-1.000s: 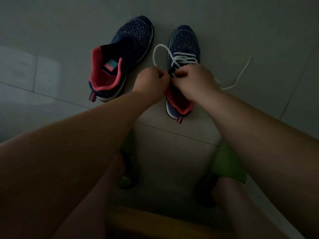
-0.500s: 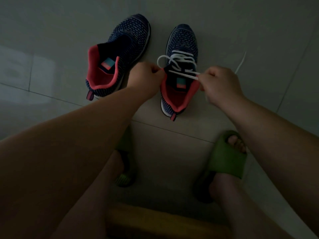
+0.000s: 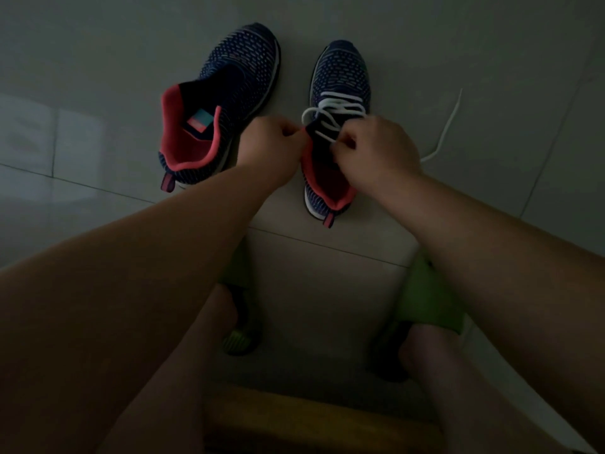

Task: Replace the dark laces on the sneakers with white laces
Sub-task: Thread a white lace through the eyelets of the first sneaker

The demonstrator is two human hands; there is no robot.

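Note:
Two navy knit sneakers with coral linings stand on the tiled floor. The left sneaker (image 3: 235,93) has no lace. The right sneaker (image 3: 340,77) carries a white lace (image 3: 337,108) crossed through its eyelets, with a loop at its left side. My left hand (image 3: 270,142) pinches the sneaker's collar edge at the left eyelet side. My right hand (image 3: 376,145) pinches the white lace over the tongue. A loose end of the lace (image 3: 447,129) trails on the floor to the right. No dark lace is in view.
My feet in green slippers (image 3: 429,299) rest on the floor below the sneakers, the left slipper (image 3: 239,329) mostly behind my arm. A wooden seat edge (image 3: 314,417) lies at the bottom. Grey floor tiles (image 3: 98,60) surround the shoes.
My right hand, which had pulled the lace out to the right, has come back to the tongue. The loose end lies longer on the floor. My left hand stayed at the collar.

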